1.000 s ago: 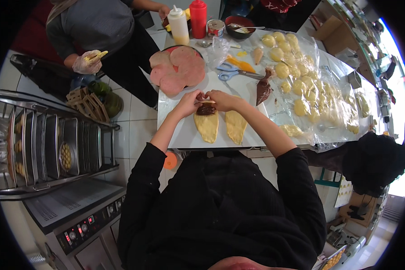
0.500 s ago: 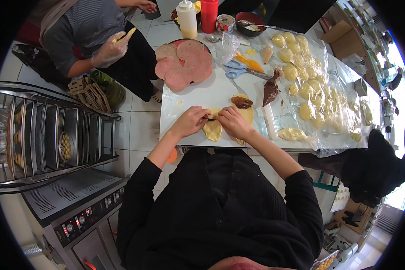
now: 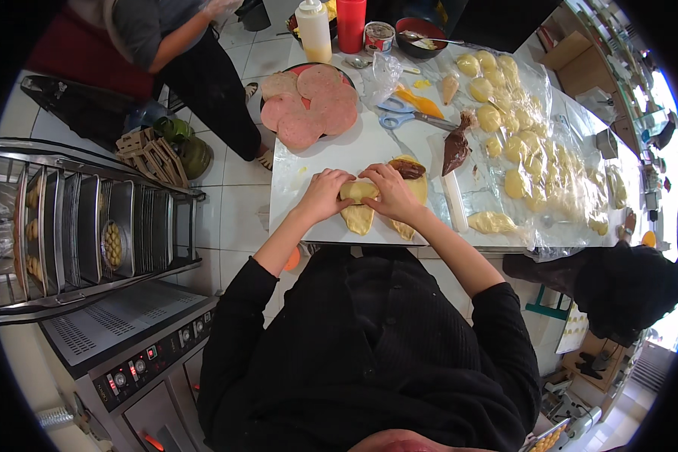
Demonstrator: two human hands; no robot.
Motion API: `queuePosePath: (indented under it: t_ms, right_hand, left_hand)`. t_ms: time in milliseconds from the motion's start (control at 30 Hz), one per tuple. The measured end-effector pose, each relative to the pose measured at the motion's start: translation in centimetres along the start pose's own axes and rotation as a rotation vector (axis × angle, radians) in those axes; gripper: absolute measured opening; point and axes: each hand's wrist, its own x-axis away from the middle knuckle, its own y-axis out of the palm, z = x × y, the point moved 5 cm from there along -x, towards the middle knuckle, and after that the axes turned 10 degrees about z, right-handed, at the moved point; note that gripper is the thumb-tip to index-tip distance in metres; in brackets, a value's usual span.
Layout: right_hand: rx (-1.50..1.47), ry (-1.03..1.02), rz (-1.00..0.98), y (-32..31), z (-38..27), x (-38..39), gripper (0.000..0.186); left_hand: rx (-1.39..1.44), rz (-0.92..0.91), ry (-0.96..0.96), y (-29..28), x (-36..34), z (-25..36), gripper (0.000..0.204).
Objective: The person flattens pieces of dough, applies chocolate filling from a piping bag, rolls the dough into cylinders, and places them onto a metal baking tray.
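At the table's near edge, a pale yellow piece of dough (image 3: 359,192) is folded into a short roll, with a flat tail (image 3: 358,221) toward me. My left hand (image 3: 324,194) closes on the roll's left end, fingers behind and thumb in front. The other end is gripped the same way by my right hand (image 3: 394,194). Any filling inside the roll is hidden. Beside and partly behind my right hand lies a second flat dough piece (image 3: 416,194), with brown chocolate filling (image 3: 410,169) at its far end.
A chocolate piping bag (image 3: 456,147), blue-handled scissors (image 3: 407,117) and a plate of pink meat slices (image 3: 320,109) lie beyond my hands. Plastic-covered dough balls (image 3: 516,151) fill the table's right. Bottles (image 3: 314,34) stand at the back. A co-worker (image 3: 196,68) stands far left.
Both hands have folded the dough's far end over into a roll; the dark strip seen between my fingers is now covered. The co-worker has shifted back, the gloved hand moving up and away.
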Motion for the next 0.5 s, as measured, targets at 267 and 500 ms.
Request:
queuePosePath:
  t_ms: [267, 500]
  right_hand:
    - [-0.007, 0.121, -0.269, 1.6, 1.3, 0.2, 0.044]
    - [-0.182, 0.146, -0.267, 1.1, 1.2, 0.1, 0.043]
  left_hand:
    - [0.083, -0.163, -0.117, 0.7, -0.8, -0.3, 0.042]
    - [0.183, -0.115, -0.107, 0.4, -0.7, -0.1, 0.039]
